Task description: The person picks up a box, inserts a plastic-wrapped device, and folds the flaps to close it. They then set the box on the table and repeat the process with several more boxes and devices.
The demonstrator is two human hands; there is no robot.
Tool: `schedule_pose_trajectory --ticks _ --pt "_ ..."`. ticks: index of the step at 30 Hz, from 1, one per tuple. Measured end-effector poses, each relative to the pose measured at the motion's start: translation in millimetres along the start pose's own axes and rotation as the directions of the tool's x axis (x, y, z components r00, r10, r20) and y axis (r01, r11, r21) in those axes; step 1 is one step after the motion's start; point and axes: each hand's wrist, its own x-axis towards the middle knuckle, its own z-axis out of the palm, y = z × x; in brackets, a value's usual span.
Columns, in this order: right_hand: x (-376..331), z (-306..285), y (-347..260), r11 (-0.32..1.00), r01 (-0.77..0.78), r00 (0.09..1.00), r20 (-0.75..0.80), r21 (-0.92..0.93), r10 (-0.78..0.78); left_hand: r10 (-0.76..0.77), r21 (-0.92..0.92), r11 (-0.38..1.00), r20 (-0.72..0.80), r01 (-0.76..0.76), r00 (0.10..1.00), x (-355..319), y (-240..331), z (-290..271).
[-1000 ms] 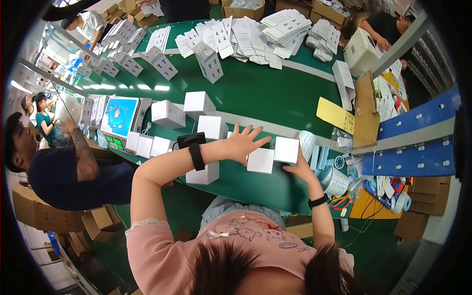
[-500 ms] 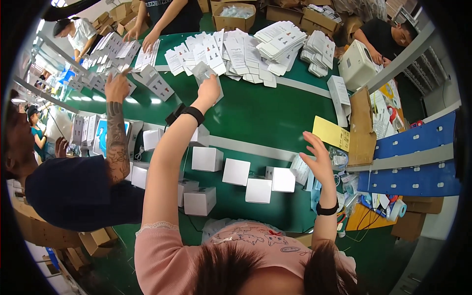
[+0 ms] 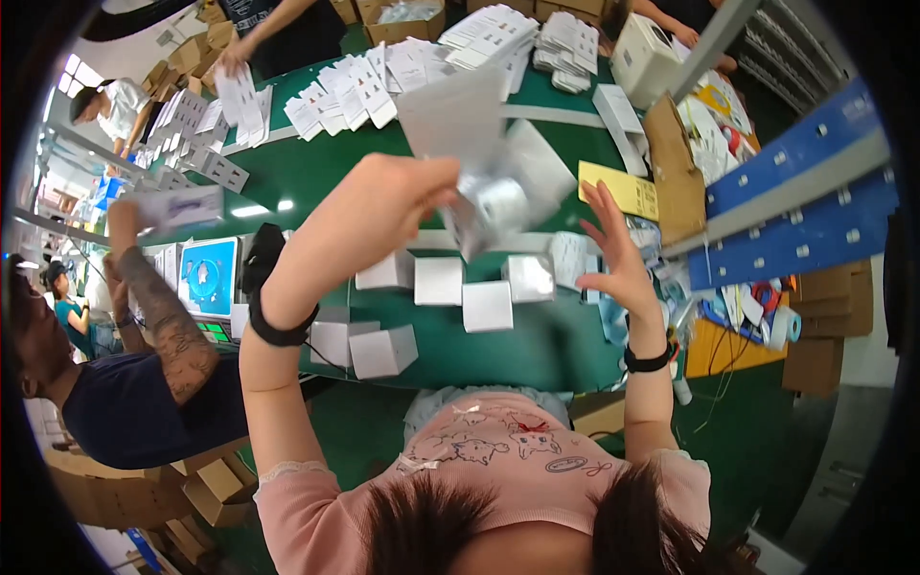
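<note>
My left hand (image 3: 383, 206) is raised over the middle of the green table (image 3: 326, 168), its fingers pinched closed. From them hangs a pale grey-white package (image 3: 455, 120) with several flat panels or flaps; motion smears it, so I cannot tell whether it is a carton or a pouch. To the right, my right hand (image 3: 618, 259) is up with its fingers spread and holds nothing. Below the package stand several small white boxes (image 3: 487, 307) on the table. Nearest my right hand lie a white printed sheet (image 3: 567, 259) and a yellow card (image 3: 618, 192).
Printed white cards (image 3: 350, 91) lie heaped along the far side. A person (image 3: 144, 402) at my left lifts a white package (image 3: 182, 206) beside a scale with a blue top (image 3: 209, 273). Opposite stands another person (image 3: 278, 34). A blue rack (image 3: 795, 192) and cluttered bench flank the right.
My left hand has drawn the package back from the far cards toward me, and its panels have spread apart. My right hand stays open. The whole view has shifted slightly.
</note>
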Motion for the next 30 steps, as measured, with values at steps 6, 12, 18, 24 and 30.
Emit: schedule_pose_trajectory --ticks 6,12,18,24,30 --pt "-101.2 -7.4 2.2 0.969 0.190 0.911 0.396 -0.159 -0.114 0.187 -0.316 0.941 0.195 -0.119 0.963 -33.9 78.8 57.8" --pt "-182.8 -21.0 55.3 0.930 -0.365 0.913 0.212 0.040 0.349 -0.017 -0.397 0.917 0.042 0.033 0.999 -82.3 82.1 216.6" --pt "-204.2 -24.7 98.0 0.899 -0.437 0.892 0.106 -0.038 0.439 -0.158 -0.688 0.723 -0.088 0.055 0.983 -89.2 43.0 334.2" --pt "-240.7 -23.0 119.7 0.873 -0.058 0.970 -0.177 0.484 0.163 -0.150 -0.710 0.703 -0.116 0.024 0.982 -90.0 50.9 359.7" --pt "-235.5 5.5 82.1 0.976 -0.098 0.962 -0.271 -0.197 0.042 -0.344 -0.938 0.344 -0.166 -0.041 0.924 -92.8 69.0 376.3"
